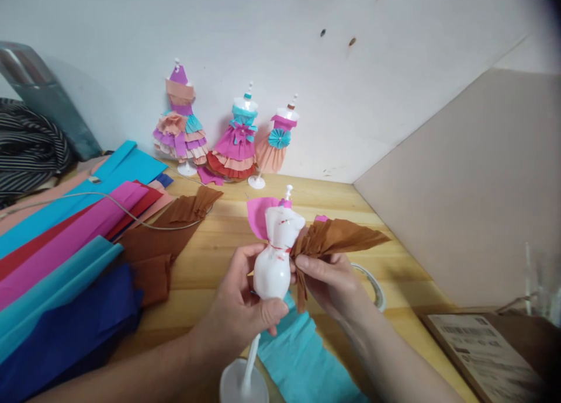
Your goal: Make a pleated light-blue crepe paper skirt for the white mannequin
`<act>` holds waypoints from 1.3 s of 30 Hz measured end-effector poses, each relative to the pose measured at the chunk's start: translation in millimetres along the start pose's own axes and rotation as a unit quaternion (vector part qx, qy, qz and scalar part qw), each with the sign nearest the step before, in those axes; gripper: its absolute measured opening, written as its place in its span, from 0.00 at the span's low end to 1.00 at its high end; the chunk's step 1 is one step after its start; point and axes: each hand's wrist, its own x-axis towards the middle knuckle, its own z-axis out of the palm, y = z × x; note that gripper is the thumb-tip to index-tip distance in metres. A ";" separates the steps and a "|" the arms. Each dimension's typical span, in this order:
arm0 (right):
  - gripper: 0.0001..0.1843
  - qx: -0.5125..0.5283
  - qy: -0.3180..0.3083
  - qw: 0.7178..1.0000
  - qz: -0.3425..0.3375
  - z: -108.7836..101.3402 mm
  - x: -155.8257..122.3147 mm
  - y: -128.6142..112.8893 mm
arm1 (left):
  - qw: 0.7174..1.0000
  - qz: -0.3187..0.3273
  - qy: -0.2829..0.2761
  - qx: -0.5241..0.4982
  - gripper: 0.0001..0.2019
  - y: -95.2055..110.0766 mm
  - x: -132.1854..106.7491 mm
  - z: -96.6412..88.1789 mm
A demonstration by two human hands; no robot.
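My left hand (248,304) is wrapped round the lower body of a small white mannequin (272,274), which I hold tilted above the table, its stand base (243,382) toward me. A pink band circles its neck and a thin red line its waist. Between the thumb and fingers of my right hand (331,277) is a gathered piece of brown crepe paper (346,238), close against the mannequin's side. Its wide end fans out to the right and a narrow tail hangs down. Behind the mannequin shows a pink paper piece (258,216). Turquoise crepe paper (307,356) lies below my hands.
Three dressed mannequins (242,135) stand along the wall. Folded crepe papers (74,239) in several colours cover the left side, with a cable across them. A tape roll (374,286) lies behind my right hand; a cardboard box (482,350) is at the lower right.
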 end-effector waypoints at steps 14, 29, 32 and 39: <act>0.15 -0.097 0.037 0.994 -0.035 -7.3 -14.3 -3.2 | 0.999 -0.011 0.037 0.028 0.31 11.5 -3.1 4.2; 0.05 -0.377 0.112 0.888 -0.238 4.0 -11.0 -5.8 | 0.981 -0.071 0.077 0.164 0.18 22.8 -2.4 7.3; 0.04 -0.398 0.119 0.870 -0.267 4.7 -9.0 -4.1 | 0.971 -0.036 0.098 0.215 0.17 20.1 -3.5 7.1; 0.04 -0.386 0.115 0.873 -0.276 21.2 -7.8 -14.2 | 0.939 0.017 0.152 0.308 0.28 22.6 -2.0 17.8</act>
